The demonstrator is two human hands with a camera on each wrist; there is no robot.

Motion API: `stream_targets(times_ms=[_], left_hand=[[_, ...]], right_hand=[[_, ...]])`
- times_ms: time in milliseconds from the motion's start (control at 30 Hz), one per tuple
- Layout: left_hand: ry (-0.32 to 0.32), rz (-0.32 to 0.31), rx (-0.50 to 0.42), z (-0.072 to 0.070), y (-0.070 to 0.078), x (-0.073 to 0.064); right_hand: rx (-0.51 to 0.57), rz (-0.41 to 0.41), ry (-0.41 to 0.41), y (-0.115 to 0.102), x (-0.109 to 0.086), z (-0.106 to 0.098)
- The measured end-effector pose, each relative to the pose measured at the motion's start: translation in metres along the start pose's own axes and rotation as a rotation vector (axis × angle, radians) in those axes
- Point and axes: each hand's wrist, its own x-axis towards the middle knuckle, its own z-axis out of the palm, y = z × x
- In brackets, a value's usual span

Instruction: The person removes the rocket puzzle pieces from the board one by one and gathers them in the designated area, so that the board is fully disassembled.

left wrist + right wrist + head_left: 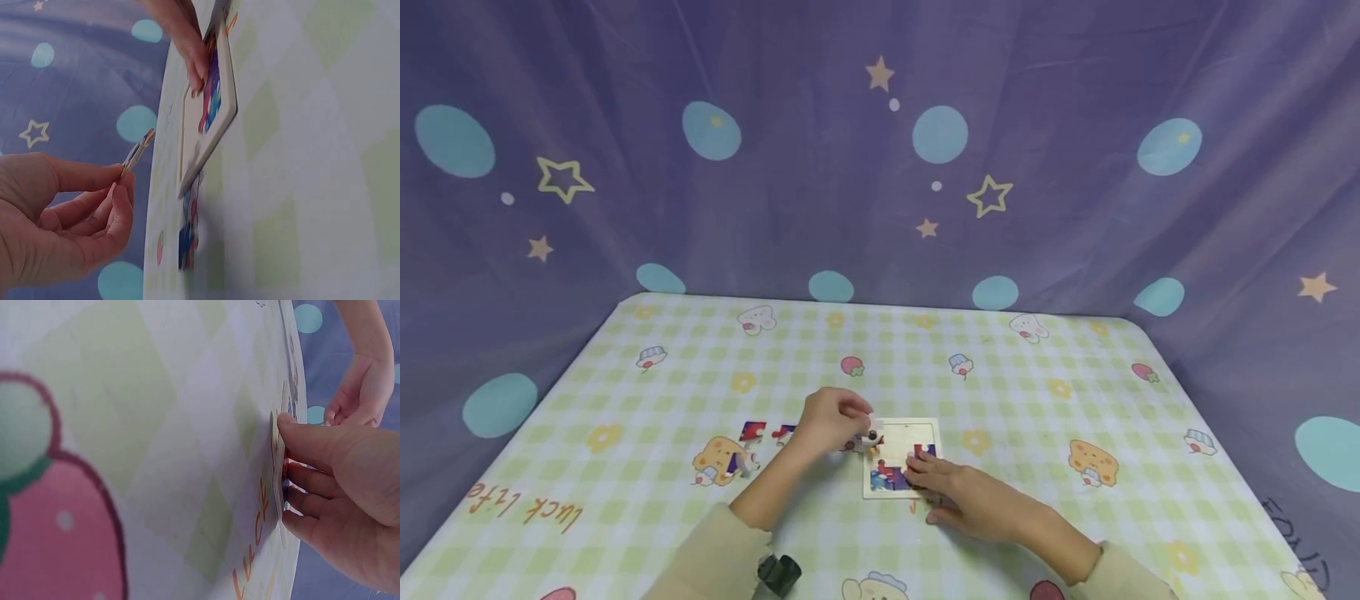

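My left hand pinches a jigsaw piece between thumb and fingertips, raised above the table by the puzzle tray's left side. The square, pale-rimmed puzzle tray lies flat on the cloth. Several colourful fitted pieces fill its lower part, while its upper part shows bare board. My right hand rests with extended fingers on the tray's right side, covering part of it. In the head view, the right thumb lies beyond the tray's lower edge.
Left of the tray lie loose jigsaw pieces, among them a red and blue piece and a purple and white piece. Another piece is partly hidden by my left hand. A green checked tablecloth covers the table, with a purple curtain behind.
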Motion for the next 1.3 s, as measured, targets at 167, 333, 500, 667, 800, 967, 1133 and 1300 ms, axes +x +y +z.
stream_targets(times_ms=[167,333,500,667,800,967,1133,1300], left_hand=[[0.008,-0.003,0.013,-0.014,-0.011,-0.006],[0.02,-0.033,0.023,-0.028,-0.019,-0.014],[0.026,-0.056,0.026,-0.04,-0.033,-0.019],[-0.026,-0.062,0.015,-0.055,-0.045,-0.027],[-0.08,-0.066,0.043,-0.065,-0.053,-0.035],[-0.028,-0.116,0.18,-0.07,-0.061,-0.041],[0.044,-0.18,0.279,-0.072,-0.063,-0.042],[0.063,-0.191,0.277,-0.073,-0.062,-0.041]], right_hand=[[0.007,-0.002,-0.002,0.0,-0.001,0.0],[0.004,-0.003,-0.003,-0.002,-0.002,-0.001],[0.007,-0.007,0.004,-0.003,-0.002,-0.001],[0.005,-0.005,0.006,-0.003,-0.003,-0.001],[0.008,-0.005,0.006,-0.003,-0.003,-0.001],[0.012,-0.008,0.006,-0.002,-0.003,-0.001],[0.014,-0.011,0.009,-0.001,-0.003,0.0],[0.013,-0.016,0.012,-0.001,-0.002,0.0]])
